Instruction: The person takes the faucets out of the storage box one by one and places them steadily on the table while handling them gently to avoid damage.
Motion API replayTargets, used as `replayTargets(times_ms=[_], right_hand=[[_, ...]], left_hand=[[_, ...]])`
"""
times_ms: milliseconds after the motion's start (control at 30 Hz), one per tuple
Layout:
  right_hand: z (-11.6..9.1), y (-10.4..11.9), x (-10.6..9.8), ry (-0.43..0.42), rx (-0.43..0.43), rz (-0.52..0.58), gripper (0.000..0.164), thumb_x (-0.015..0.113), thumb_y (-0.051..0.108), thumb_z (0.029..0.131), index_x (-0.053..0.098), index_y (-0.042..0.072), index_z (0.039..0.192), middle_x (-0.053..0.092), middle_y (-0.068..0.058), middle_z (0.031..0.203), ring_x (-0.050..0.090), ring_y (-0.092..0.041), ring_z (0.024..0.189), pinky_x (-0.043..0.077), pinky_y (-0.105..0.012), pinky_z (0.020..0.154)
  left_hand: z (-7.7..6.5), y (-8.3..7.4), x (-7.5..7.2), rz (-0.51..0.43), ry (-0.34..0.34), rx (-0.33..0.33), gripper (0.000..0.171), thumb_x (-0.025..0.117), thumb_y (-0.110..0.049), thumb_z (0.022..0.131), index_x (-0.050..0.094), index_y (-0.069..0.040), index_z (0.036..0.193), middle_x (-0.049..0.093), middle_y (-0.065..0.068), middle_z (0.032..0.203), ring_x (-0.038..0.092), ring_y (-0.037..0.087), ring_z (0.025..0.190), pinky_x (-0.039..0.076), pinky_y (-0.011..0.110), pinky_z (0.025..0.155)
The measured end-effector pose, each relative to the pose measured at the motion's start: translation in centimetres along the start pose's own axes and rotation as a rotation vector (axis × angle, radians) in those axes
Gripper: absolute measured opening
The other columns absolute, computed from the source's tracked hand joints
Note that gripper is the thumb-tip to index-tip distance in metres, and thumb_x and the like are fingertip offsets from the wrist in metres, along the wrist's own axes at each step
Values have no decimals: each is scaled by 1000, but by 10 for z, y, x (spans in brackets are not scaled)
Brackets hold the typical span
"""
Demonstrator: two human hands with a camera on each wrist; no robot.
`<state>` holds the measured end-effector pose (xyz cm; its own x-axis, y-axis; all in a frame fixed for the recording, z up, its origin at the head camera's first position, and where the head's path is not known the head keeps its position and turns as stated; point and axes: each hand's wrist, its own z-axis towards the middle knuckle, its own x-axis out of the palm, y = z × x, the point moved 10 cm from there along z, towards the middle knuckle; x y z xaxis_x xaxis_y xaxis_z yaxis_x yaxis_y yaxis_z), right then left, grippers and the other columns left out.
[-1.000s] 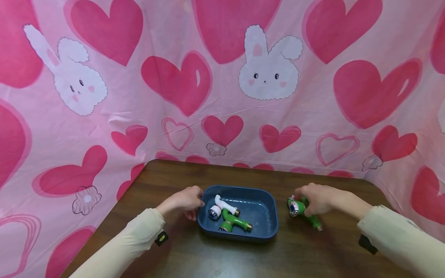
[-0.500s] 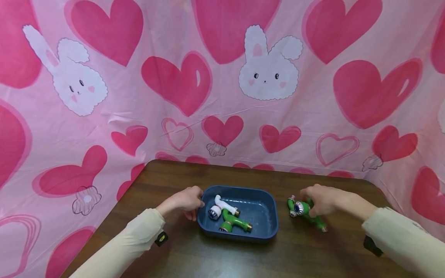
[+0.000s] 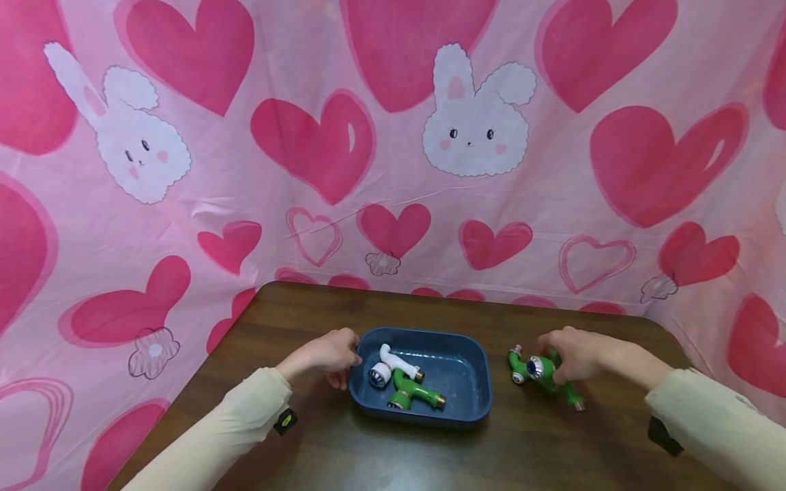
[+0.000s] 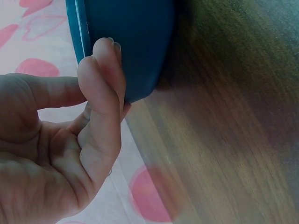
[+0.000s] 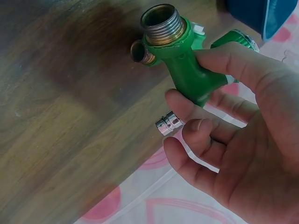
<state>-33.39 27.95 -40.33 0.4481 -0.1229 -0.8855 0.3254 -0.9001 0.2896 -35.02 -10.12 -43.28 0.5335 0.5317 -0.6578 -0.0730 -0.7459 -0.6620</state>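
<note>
My left hand (image 3: 327, 353) holds the left rim of a dark blue rectangular bin (image 3: 457, 335); in the left wrist view its curled fingers (image 4: 100, 102) meet the bin wall. Inside the bin lie a white faucet (image 3: 402, 363) and a green faucet (image 3: 420, 392), side by side. To the right of the bin, my right hand (image 3: 577, 353) grips a green faucet (image 5: 191, 72) by its body, thumb on one side and fingers on the other. Its threaded inlet points up toward the wrist camera. Another green faucet (image 3: 514, 361) lies close under it, partly hidden.
Everything stands on a brown wooden table (image 3: 393, 457). A pink cloth (image 3: 393, 170) with hearts and rabbits hangs behind the table and along its sides.
My right hand has moved a little to the right with the green faucet, so more of the other green faucet shows. The left hand and the bin have stayed put.
</note>
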Motion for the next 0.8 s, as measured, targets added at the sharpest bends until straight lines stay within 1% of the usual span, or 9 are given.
replayTargets(times_ms=[100, 333, 533, 700, 800], right_hand=[[0, -1, -1, -2, 1, 0, 49, 85, 12, 80, 66, 0, 123, 65, -9, 107, 59, -23, 92, 59, -46, 78], [2, -5, -1, 0, 5, 0, 42, 85, 11, 81, 67, 3, 117, 64, -8, 103, 57, -23, 88, 58, -42, 74], [2, -9, -1, 3, 12, 10, 43, 85, 10, 81, 66, 2, 118, 63, -8, 104, 56, -23, 89, 56, -42, 74], [3, -11, 0, -6, 5, -3, 42, 84, 10, 80, 66, 2, 117, 64, -9, 104, 57, -24, 90, 56, -42, 74], [3, -14, 0, -6, 10, -3, 45, 84, 9, 80, 66, 0, 120, 64, -10, 106, 56, -24, 91, 56, -42, 74]], left_hand=[[0, 0, 0, 0, 2, -2, 15, 63, -2, 104, 66, 5, 116, 68, 14, 69, 70, 22, 53, 61, 33, 53], [2, 1, -1, -5, 5, 1, 16, 64, -3, 104, 65, 6, 117, 68, 14, 70, 70, 22, 53, 61, 33, 53], [3, 3, -1, -6, 6, 3, 16, 64, -3, 104, 65, 6, 117, 68, 14, 70, 70, 22, 53, 61, 33, 52], [2, 3, 0, -11, 8, 6, 17, 64, -2, 104, 64, 6, 118, 68, 14, 70, 70, 22, 52, 61, 33, 52], [2, 3, 0, -10, 6, 7, 16, 64, -2, 104, 65, 6, 118, 68, 14, 69, 70, 22, 52, 61, 33, 52]])
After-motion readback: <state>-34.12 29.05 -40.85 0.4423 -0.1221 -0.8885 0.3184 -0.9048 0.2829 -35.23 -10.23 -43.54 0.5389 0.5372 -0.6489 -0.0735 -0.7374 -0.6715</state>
